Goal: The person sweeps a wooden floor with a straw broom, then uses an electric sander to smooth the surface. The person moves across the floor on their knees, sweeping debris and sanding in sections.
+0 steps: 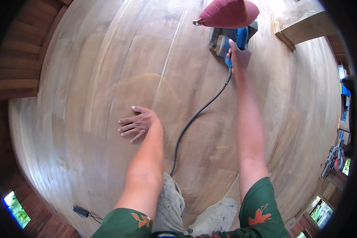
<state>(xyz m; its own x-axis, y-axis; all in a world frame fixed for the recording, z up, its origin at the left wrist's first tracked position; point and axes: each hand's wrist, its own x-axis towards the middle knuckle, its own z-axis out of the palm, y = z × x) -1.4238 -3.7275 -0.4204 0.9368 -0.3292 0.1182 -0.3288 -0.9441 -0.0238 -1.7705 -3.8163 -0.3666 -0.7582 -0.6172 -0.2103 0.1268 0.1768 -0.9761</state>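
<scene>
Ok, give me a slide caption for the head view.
Right hand gripping a blue sander with a red bag, left hand spread on the wooden floor.

I can read no text, label, brand, number or sign anywhere around me: none on the blue power tool point(242, 36) held in my right hand point(240, 58), none on its dusky red bag point(229, 14), none on the small black box point(81, 211) at lower left.

Blue sander point(242, 38) gripped in right hand point(240, 58).
Left hand point(139, 123) spread on wooden boards point(87, 131); dark cord point(194, 118) between both hands.
</scene>
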